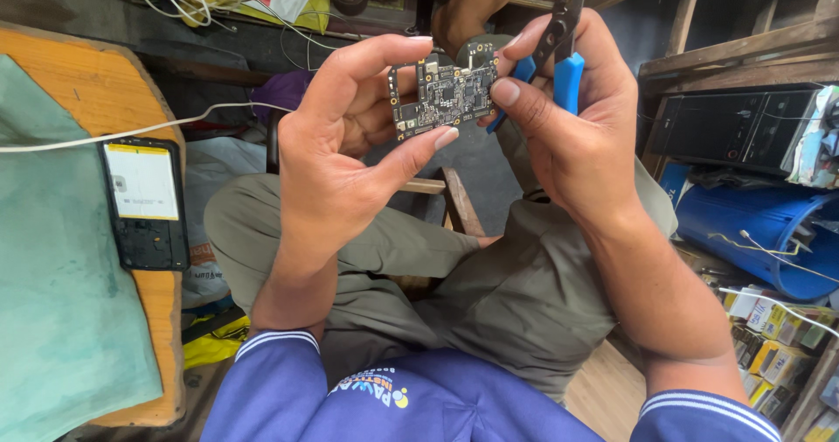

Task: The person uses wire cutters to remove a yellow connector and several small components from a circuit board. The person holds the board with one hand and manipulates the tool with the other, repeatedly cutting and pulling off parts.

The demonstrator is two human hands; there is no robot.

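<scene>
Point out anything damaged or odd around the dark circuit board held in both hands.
The dark circuit board, pinched between left hand and right hand, shows no visible damage. The odd thing lies left: a black phone on the orange wooden table, back cover off, innards exposed.

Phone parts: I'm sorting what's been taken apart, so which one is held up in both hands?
The bare circuit board, pinched between the left hand and right hand. The opened phone body lies flat on the orange table.
</scene>
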